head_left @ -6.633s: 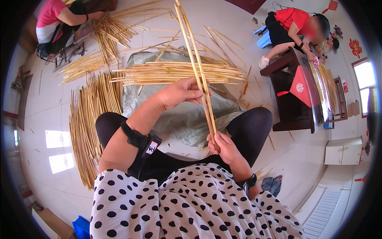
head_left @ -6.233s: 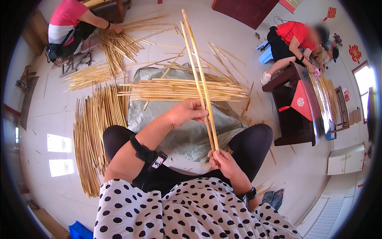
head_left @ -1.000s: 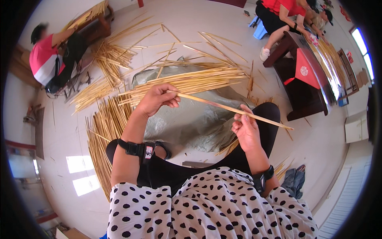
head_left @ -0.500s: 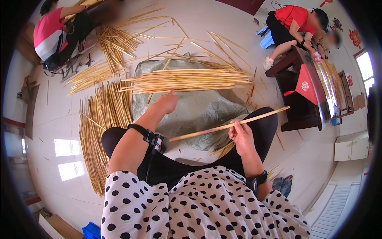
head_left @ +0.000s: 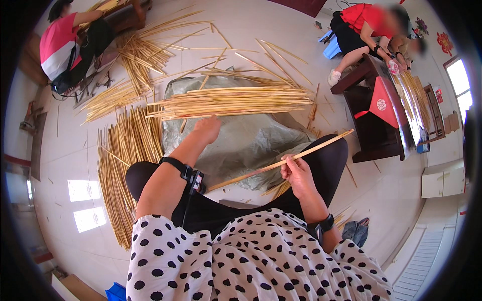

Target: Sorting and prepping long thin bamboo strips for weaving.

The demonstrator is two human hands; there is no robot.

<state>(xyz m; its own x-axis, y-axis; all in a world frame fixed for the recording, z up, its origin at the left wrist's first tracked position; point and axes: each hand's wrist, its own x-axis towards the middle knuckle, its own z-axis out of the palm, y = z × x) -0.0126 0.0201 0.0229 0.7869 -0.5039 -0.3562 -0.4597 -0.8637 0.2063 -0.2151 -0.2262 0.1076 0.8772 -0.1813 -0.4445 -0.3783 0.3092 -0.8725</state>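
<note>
While the right hand point(head_left: 299, 175) holds a stick point(head_left: 266, 167), the left point(head_left: 207, 130) adjoins others point(head_left: 241, 102).

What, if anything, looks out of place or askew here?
Several loose sticks lie at odd angles on the floor beyond the neat row on the grey-green plastic sheet. One stray stick slants across the pile at left, against the others' direction. A crumpled blue cloth lies on the floor at right.

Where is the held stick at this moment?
In the head view, the stick is just right of centre in the right hand, slanting across the grey-green sheet, its upper end by the right knee.
</note>
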